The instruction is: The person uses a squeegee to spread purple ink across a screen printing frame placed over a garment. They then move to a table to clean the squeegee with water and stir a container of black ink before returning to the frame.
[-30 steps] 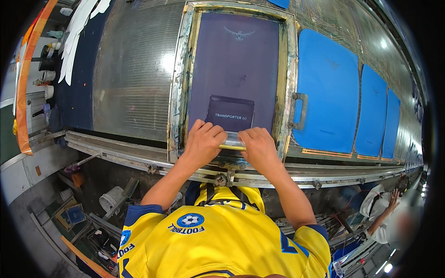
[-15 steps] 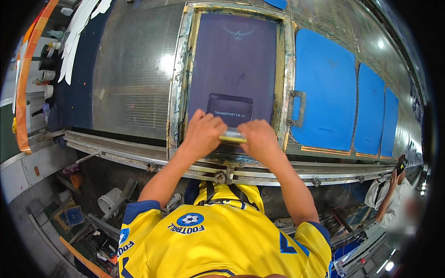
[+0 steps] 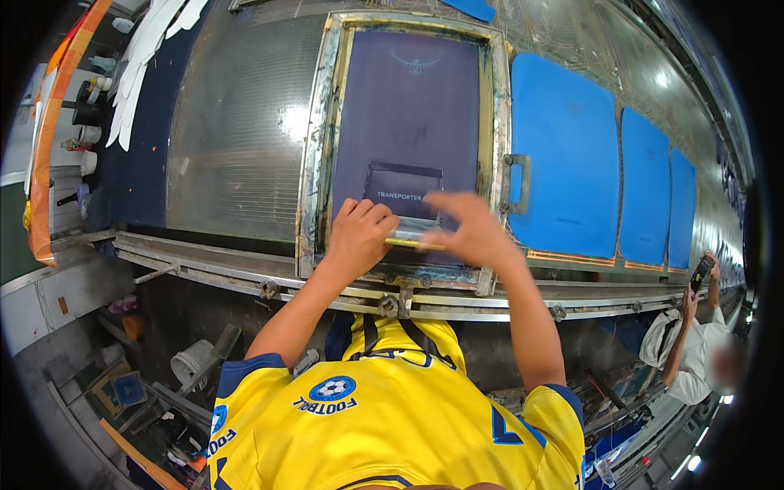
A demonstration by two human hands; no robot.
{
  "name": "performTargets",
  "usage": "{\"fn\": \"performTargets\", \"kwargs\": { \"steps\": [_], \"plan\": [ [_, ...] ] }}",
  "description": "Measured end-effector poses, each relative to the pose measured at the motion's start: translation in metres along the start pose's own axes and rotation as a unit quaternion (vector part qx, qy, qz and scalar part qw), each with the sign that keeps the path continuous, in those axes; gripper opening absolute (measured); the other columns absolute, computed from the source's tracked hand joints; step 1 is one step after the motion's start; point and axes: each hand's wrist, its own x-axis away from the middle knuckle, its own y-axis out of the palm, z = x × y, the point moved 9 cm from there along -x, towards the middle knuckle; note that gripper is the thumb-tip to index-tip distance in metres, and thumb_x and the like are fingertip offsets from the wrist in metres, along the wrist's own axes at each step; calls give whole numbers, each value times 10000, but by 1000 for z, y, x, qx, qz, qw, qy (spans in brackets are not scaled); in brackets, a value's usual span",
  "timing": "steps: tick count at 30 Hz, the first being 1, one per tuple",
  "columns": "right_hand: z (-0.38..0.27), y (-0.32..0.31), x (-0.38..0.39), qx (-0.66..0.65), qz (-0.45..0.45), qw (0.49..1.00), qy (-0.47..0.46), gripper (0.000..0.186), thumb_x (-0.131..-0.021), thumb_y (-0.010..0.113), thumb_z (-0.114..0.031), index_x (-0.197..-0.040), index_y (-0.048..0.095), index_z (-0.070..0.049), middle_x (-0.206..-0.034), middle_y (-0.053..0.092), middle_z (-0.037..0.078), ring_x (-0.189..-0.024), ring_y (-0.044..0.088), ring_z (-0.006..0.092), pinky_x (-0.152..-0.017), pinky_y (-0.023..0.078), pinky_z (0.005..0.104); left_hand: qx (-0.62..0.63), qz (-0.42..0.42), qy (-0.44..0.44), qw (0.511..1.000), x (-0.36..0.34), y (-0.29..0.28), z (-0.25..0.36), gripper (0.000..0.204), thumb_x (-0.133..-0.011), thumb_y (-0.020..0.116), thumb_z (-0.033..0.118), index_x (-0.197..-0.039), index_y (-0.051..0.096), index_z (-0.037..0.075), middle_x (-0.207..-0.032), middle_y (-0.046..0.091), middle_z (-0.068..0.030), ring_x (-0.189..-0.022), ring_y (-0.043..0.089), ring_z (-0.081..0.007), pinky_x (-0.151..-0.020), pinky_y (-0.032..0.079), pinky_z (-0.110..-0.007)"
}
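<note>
My left hand [image 3: 359,233] grips the left end of a squeegee with a metal bar and yellow blade [image 3: 406,243], low on a purple printing screen [image 3: 408,106]. My right hand [image 3: 476,233] is raised at the squeegee's right end, motion-blurred, its thumb and fingers apart. Above the squeegee, a darker rectangle [image 3: 402,180] with pale lettering shows on the mesh; a faint pale emblem is near the top. The screen sits in a paint-stained metal frame [image 3: 319,147] with a side handle [image 3: 521,184].
Three blue panels [image 3: 562,155] lie right of the frame on the long table [image 3: 229,122]. A metal rail [image 3: 204,267] runs along the near edge. White cut pieces [image 3: 143,57] and containers [image 3: 88,163] are at left, a bucket [image 3: 192,363] below. A co-worker [image 3: 686,351] at right holds a black object.
My right hand has come away from the squeegee, its fingers spreading, while my left stays on it. The screen appears slightly lower in view. The co-worker's hands and black object have risen into clearer view.
</note>
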Motion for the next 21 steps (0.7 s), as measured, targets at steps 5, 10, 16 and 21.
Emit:
{"fn": "performTargets", "kwargs": {
  "steps": [5,10,16,21],
  "plan": [
    [156,-86,11,102,326,888,307,434,-967,677,-423,-1196,682,-55,-1044,716,209,-1002,667,364,-863,503,487,2,-1,19,1000,1,-2,6,418,-595,823,41,-992,709,102,-997,676,-9,-954,607,-222,-851,424,-384],
    [201,-64,22,-37,324,865,381,392,-993,641,-416,-1063,694,-34,-805,701,168,-718,654,316,-687,495,472,1,29,27,999,20,-15,21,431,-579,824,39,-991,709,98,-993,684,-10,-965,616,-223,-856,426,-387],
    [177,-79,25,-57,326,869,368,374,-987,644,-398,-1009,681,-27,-753,670,138,-646,605,247,-633,463,445,24,0,22,999,40,0,29,443,-569,832,50,-992,712,98,-977,683,-10,-953,621,-224,-845,429,-393],
    [180,-72,33,-54,349,870,344,358,-986,650,-383,-1005,671,-27,-745,666,105,-626,591,224,-616,461,434,-1,5,33,999,17,-2,13,404,-604,836,67,-990,725,107,-968,684,-21,-931,618,-231,-819,421,-390]
  ]
}}
